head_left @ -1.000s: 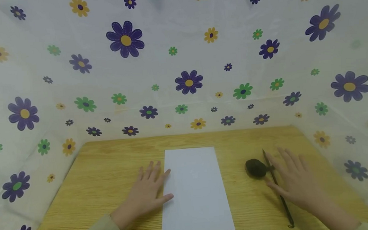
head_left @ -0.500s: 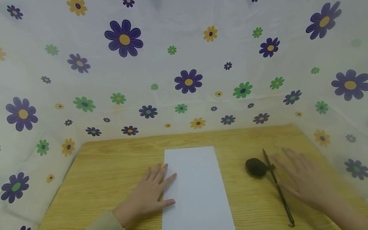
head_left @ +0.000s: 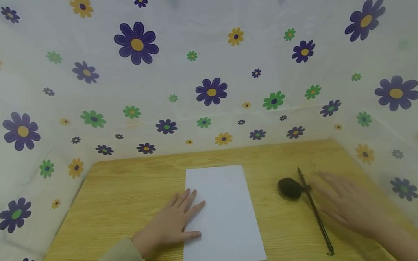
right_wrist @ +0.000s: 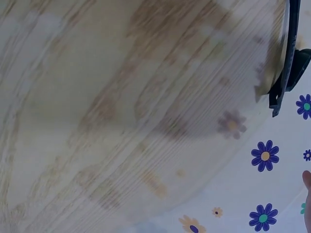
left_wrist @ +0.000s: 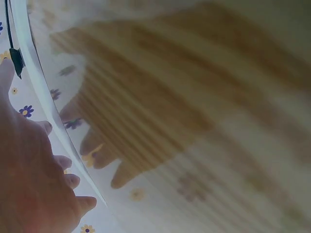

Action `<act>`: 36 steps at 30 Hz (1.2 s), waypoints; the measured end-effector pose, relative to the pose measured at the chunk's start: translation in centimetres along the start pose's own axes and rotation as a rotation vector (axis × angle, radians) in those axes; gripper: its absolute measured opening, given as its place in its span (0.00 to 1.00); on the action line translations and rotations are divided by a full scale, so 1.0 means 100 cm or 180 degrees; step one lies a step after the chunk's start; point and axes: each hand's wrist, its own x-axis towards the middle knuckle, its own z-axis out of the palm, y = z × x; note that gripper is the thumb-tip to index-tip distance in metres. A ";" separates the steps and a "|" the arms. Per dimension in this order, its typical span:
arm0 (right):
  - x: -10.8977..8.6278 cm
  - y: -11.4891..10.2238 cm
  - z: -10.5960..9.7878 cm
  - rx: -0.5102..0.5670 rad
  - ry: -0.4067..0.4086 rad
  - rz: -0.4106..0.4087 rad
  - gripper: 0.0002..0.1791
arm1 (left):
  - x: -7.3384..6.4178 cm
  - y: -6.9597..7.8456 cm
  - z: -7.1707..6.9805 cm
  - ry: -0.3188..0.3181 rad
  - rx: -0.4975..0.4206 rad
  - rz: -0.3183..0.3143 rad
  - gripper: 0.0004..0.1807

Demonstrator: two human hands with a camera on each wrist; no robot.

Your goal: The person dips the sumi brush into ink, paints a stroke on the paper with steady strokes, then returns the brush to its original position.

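A blank white sheet of paper (head_left: pixel 222 220) lies upright on the wooden table. My left hand (head_left: pixel 168 225) has its fingers spread, with fingertips and thumb over the sheet's left edge. To the right, a dark writing brush (head_left: pixel 318 219) with a pointed tip and a hanging loop leans across the narrow end of a dark rounded object (head_left: pixel 290 188); I cannot tell its kind. Just right of the brush, my right hand (head_left: pixel 355 205) extends with straight fingers, slightly blurred and holding nothing. In the right wrist view the brush (right_wrist: pixel 291 34) stands at the upper right, near one finger (right_wrist: pixel 307 179).
The wooden table (head_left: pixel 127 190) reflects light in both wrist views. A white cloth (head_left: pixel 177 73) with purple, yellow and green flowers surrounds it at the back and on both sides.
My left hand has slid a little right and nearer, further onto the paper. My right hand has drawn right, away from the brush. Brush, dark object and paper stay put.
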 end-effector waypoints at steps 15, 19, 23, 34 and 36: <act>-0.003 0.002 0.008 0.0007 0.0062 -0.0311 0.40 | 0.001 0.003 0.001 -0.0038 0.0022 0.0135 0.49; -0.002 -0.002 0.006 0.0026 0.0017 -0.0325 0.41 | 0.001 0.003 0.001 -0.0040 0.0047 0.0171 0.49; -0.003 -0.005 0.008 -0.0009 0.0079 -0.0433 0.38 | 0.001 0.003 0.002 -0.0077 0.0081 0.0181 0.49; -0.003 -0.007 0.013 -0.0077 0.0191 -0.0670 0.36 | 0.001 0.002 0.002 -0.0171 0.0079 0.0164 0.51; -0.003 -0.007 0.014 -0.0100 0.0163 -0.0703 0.36 | 0.000 0.002 0.002 -0.0184 0.0083 0.0165 0.51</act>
